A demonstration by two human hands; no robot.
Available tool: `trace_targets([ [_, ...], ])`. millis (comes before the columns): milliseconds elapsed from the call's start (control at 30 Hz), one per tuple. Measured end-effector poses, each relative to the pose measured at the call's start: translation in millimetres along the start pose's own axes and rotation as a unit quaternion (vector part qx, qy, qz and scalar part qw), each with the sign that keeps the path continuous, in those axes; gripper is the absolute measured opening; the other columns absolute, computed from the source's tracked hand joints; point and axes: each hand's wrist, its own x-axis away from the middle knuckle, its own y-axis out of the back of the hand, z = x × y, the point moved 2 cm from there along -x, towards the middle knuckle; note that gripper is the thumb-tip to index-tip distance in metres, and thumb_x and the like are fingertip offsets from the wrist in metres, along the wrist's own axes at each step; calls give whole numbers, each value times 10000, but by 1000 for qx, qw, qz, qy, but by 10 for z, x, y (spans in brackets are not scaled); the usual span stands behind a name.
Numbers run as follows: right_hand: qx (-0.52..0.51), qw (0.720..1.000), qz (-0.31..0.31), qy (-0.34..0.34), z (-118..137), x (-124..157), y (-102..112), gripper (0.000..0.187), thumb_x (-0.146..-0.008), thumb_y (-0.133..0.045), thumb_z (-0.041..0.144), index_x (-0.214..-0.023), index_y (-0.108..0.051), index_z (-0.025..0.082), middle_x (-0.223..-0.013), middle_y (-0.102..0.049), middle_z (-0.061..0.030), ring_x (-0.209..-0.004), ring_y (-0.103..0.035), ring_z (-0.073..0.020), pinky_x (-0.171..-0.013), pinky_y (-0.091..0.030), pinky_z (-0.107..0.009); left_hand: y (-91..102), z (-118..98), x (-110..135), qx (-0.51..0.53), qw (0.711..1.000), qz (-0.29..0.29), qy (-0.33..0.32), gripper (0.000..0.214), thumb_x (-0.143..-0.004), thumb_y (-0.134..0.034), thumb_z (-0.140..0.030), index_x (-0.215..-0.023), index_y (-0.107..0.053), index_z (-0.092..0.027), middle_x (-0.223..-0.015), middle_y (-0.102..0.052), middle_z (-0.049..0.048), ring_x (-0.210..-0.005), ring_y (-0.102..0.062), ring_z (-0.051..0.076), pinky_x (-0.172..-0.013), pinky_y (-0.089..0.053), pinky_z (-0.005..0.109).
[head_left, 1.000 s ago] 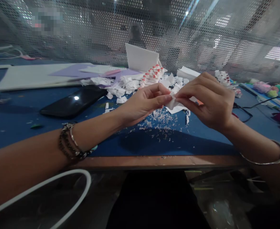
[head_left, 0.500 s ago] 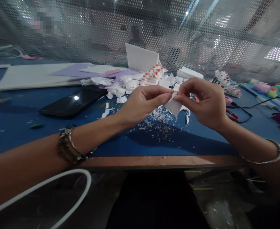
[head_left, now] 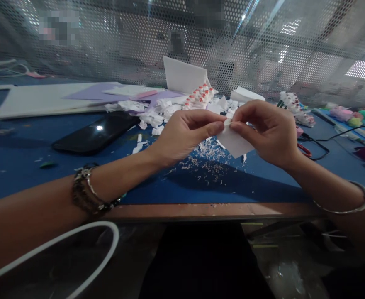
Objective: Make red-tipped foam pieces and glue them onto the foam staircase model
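Observation:
A small piece of white paper (head_left: 236, 143) is pinched by its upper edge between both hands above the blue tabletop. My left hand (head_left: 190, 135) closes thumb and forefinger on the edge from the left. From the right, my right hand (head_left: 266, 131) grips the same edge, its fingertips almost touching the left ones. The sheet hangs down at a slant, partly behind the right thumb. Fine white paper shreds (head_left: 209, 162) lie scattered on the table below.
Crumpled white paper bits (head_left: 153, 116) lie behind the hands, near a red-tipped white craft piece (head_left: 200, 96). A black phone (head_left: 97, 133) lies left. White and purple sheets (head_left: 39, 99) are stacked beyond it. Red-handled scissors (head_left: 305, 150) and a cable sit right. A perforated metal screen (head_left: 123, 45) stands behind.
The paper between my fingers has swung and shows a larger face, reaching further right and down. My right hand has shifted slightly right; the left has barely moved.

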Motion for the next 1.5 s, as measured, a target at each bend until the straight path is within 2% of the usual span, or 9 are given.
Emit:
trace_targets([
  [233, -12, 1000, -3, 22, -10, 20, -17, 72, -808, -563, 239, -768, -528, 191, -705, -555, 33, -660, -548, -81, -607, -492, -233, -15, 38, -8, 59, 998, -3, -7, 139, -687, -712, -255, -816, -677, -216, -772, -646, -44, -736, -603, 96, -691, -488, 221],
  [367, -7, 999, 3, 33, 0, 31, -23, 94, -807, -566, 260, -764, -518, 192, -718, -561, 30, -650, -550, -80, -602, -499, -236, -1, 59, -19, 75, 997, 27, -19, 99, -708, -696, -233, -807, -689, -233, -781, -632, -33, -780, -579, 96, -728, -466, 237],
  [467, 22, 998, -6, 53, 20, 40, -13, 108, -798, -583, 260, -752, -515, 190, -699, -568, 38, -610, -541, -68, -577, -485, -219, 14, 43, -24, 53, 996, 45, -53, 98, -740, -665, -194, -814, -699, -250, -823, -625, -24, -814, -559, 97, -744, -442, 241],
  [700, 99, 989, -6, 113, 43, 52, 14, 128, -791, -599, 276, -744, -519, 187, -670, -576, 36, -593, -540, -73, -555, -451, -222, 36, 4, -7, 10, 997, 63, -52, 112, -756, -645, -227, -847, -703, -257, -834, -631, -7, -800, -570, 124, -674, -441, 236],
  [900, 137, 980, -8, 145, 55, 54, 28, 137, -792, -597, 270, -739, -495, 197, -666, -572, 43, -603, -548, -77, -556, -455, -229, 29, -28, 3, -15, 996, 67, -63, 183, -743, -617, -147, -863, -703, -256, -852, -644, -2, -790, -555, 108, -617, -431, 217],
  [1100, 136, 973, -5, 189, 30, 49, 42, 121, -799, -582, 230, -748, -478, 199, -678, -565, 38, -623, -545, -83, -576, -454, -240, 34, -94, 8, -72, 991, 77, -80, 215, -728, -644, -189, -907, -697, -296, -919, -652, -17, -846, -570, 143, -688, -445, 260],
  [1267, 155, 960, 8, 233, 9, 51, 49, 89, -807, -571, 221, -788, -484, 222, -667, -567, 20, -641, -531, -109, -591, -464, -262, 57, -131, -6, -117, 982, 86, -120, 182, -736, -640, -182, -881, -697, -276, -904, -662, -1, -843, -582, 154, -701, -447, 271],
  [1500, 177, 953, 12, 246, 19, 57, 44, 74, -816, -556, 208, -822, -482, 217, -717, -583, 19, -658, -525, -106, -603, -472, -260, 71, -135, -17, -155, 974, 90, -140, 176, -741, -628, -160, -873, -680, -265, -895, -649, 5, -839, -581, 152, -714, -445, 263],
])
